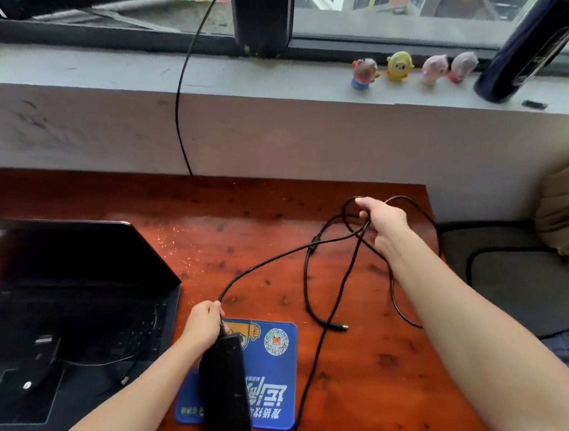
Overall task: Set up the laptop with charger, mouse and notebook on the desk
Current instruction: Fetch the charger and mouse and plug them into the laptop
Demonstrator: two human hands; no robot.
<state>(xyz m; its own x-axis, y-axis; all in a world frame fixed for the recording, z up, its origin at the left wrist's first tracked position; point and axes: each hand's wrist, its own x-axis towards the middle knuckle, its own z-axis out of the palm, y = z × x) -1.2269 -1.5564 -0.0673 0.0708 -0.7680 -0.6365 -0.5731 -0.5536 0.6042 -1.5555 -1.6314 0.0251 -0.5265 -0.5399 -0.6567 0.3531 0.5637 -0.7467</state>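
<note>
A matte black, brick-shaped charger adapter (225,378) is gripped at its far end by the left hand (203,325), fingers clenched around it; its long axis runs near-to-far, tilted slightly, above a blue rubbery mouse pad (275,379) with printed characters and a QR-like circle. The thin black charger cable (311,252) is looped loosely over the glossy reddish-brown wooden desk (382,378), and a bunch of its loops is pinched in the closed right hand (384,224) at the far right of the desk. The cylindrical barrel plug (338,326) is seen lying on the wood, pointing right. An open black laptop (72,300) is placed at the near left, screen dark; a small black mouse-like object (43,345) with a thin wire rests on its keyboard, too blurred to be identified surely. The laptop's left and near edges are cut off. Part of the mouse pad is hidden by the adapter. Small rounded plastic figurines (399,65) are lined up on the grey concrete sill (254,75).
</note>
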